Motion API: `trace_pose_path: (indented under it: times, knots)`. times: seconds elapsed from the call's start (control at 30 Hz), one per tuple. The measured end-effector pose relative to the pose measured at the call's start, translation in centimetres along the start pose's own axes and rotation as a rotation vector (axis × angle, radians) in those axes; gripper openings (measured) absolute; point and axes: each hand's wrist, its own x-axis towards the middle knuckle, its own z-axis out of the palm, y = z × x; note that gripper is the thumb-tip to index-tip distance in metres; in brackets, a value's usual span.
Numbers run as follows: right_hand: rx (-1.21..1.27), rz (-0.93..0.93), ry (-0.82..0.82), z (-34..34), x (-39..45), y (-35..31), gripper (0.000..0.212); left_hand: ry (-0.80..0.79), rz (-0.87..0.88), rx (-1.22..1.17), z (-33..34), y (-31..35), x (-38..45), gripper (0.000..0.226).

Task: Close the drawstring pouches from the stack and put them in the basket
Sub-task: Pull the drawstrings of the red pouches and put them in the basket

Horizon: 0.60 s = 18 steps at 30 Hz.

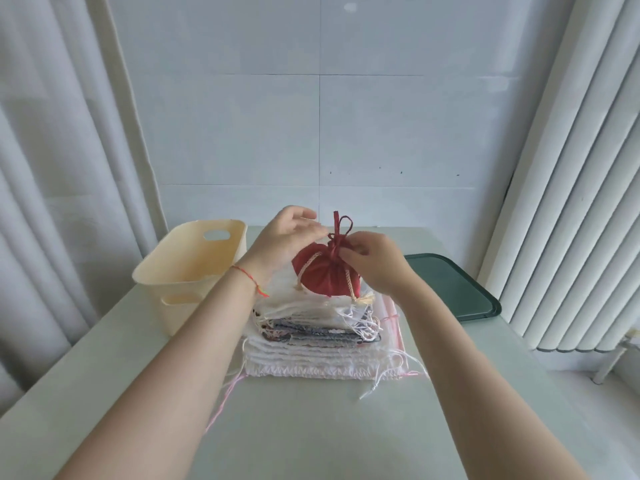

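Red satin is what your right hand [375, 263] pinches: the gathered neck of the red pouch [323, 273], held just above the stack [317, 336] at the desk's middle. Your left hand [282, 239] hovers beside the knot, fingers loosely spread, holding nothing. Left of the stack stands the cream basket [188, 271], near the desk's [304, 427] far left edge; a green tray [450, 287] overhangs the right edge.

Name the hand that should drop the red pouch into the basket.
Probably the left hand: the basket stands on its side and its fingers are free, though the right hand now pinches the red pouch at its neck.
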Motion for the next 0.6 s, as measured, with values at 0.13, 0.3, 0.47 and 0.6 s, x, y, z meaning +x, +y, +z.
trace_pose_path:
  times: [0.13, 0.3, 0.47, 0.6]
  knots:
    - [0.200, 0.029, 0.004, -1.7, -0.7, -1.8, 0.017, -0.258, -0.071, 0.196, -0.5, 0.6, -0.4, 0.036]
    - [0.302, 0.104, -0.072, -1.9, -0.9, -2.3, 0.043, -0.006, -0.004, 0.262, -0.8, 0.4, -1.1, 0.026]
    - [0.181, 0.113, -0.151, -1.1, -0.8, -2.2, 0.029, 0.104, -0.032, 0.095, -1.5, -0.2, -1.7, 0.008]
    - [0.192, 0.132, -0.094, -1.1, -0.3, -3.6, 0.016, 0.108, 0.010, 0.037, -2.2, 0.4, -1.9, 0.008]
